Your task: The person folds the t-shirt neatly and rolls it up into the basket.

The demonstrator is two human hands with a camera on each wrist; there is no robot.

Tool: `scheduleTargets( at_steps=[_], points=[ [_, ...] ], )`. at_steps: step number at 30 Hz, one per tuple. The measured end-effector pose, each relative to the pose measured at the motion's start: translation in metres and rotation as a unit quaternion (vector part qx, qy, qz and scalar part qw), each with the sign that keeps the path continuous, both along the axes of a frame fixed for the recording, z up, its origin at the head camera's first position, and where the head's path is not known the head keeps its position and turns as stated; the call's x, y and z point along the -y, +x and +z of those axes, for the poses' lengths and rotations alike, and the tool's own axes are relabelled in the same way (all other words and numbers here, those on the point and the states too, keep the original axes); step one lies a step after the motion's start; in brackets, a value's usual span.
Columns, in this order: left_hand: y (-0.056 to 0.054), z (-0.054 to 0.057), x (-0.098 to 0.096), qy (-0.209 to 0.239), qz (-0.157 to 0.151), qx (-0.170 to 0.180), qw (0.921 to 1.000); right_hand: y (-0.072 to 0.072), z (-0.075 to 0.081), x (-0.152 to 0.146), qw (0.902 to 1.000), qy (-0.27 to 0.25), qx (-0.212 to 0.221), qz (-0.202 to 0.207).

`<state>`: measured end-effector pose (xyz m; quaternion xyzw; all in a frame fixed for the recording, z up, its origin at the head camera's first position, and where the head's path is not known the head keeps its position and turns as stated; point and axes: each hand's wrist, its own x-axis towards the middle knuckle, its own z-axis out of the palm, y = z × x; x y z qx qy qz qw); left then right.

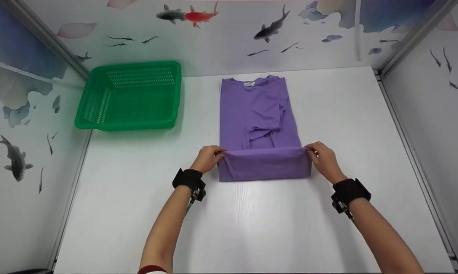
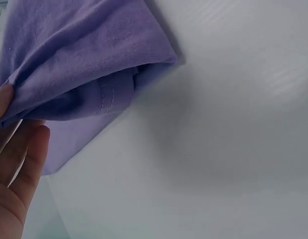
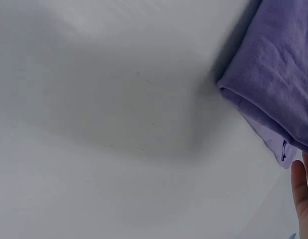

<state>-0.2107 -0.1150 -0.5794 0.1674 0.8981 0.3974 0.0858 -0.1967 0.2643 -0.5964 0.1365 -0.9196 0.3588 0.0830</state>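
A purple T-shirt (image 1: pixel 232 114) lies on the white table, collar and label toward the back wall, its sides and a sleeve folded inward. Its lower part is turned up into a band across the front. My left hand (image 1: pixel 207 158) pinches the left corner of that band's upper edge. At the opposite corner, my right hand (image 1: pixel 324 160) pinches the same edge. In the left wrist view the folded layers (image 2: pixel 94 64) and a stitched hem show beside the thumb. Only some fingers of the right hand (image 3: pixel 303 194) appear in the right wrist view, at the cloth's edge.
A green plastic basket (image 1: pixel 128 110) with slotted walls stands at the back left of the table (image 1: pixel 149 213). Printed panels with fish rise at the back and both sides. Each wrist wears a black strap (image 1: pixel 189 179) with a small camera.
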Motion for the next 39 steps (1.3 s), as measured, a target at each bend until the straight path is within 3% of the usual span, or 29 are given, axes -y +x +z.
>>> scheduleTargets(
  at_steps=[3,8,12,14,18,21,26,30,33,39],
  points=[
    [-0.004,-0.005,-0.005,0.0,0.032,0.025,0.9992,-0.005,-0.003,0.004,0.9994,0.005,0.031,-0.013],
    [-0.005,-0.019,-0.013,-0.001,0.085,0.042,0.9955,-0.008,-0.009,0.01,0.999,0.038,0.025,-0.003],
    [-0.003,-0.031,-0.02,-0.011,0.123,0.004,0.9923,-0.01,-0.015,0.013,0.9979,0.056,0.032,0.01],
    [0.0,-0.035,-0.023,-0.029,0.127,-0.027,0.9911,-0.011,-0.017,0.015,0.9958,0.076,0.048,0.015],
    [0.007,-0.039,-0.024,-0.094,0.109,-0.052,0.9882,-0.01,-0.016,0.018,0.9848,0.131,0.113,0.021],
    [0.013,-0.038,-0.02,-0.119,0.091,-0.063,0.9867,-0.005,-0.012,0.019,0.9803,0.153,0.122,0.025],
    [0.031,-0.037,-0.011,-0.112,0.039,-0.13,0.9844,0.014,-0.017,0.011,0.9873,0.146,-0.003,0.063],
    [0.046,-0.042,-0.006,-0.127,-0.025,-0.194,0.9726,0.033,-0.031,0.001,0.9761,0.163,-0.093,0.11],
    [0.053,-0.048,-0.004,-0.148,-0.05,-0.208,0.9654,0.04,-0.042,-0.004,0.9709,0.169,-0.108,0.132],
    [0.05,-0.061,-0.002,-0.167,-0.06,-0.189,0.9657,0.036,-0.055,-0.003,0.9734,0.159,-0.109,0.124]
  ],
)
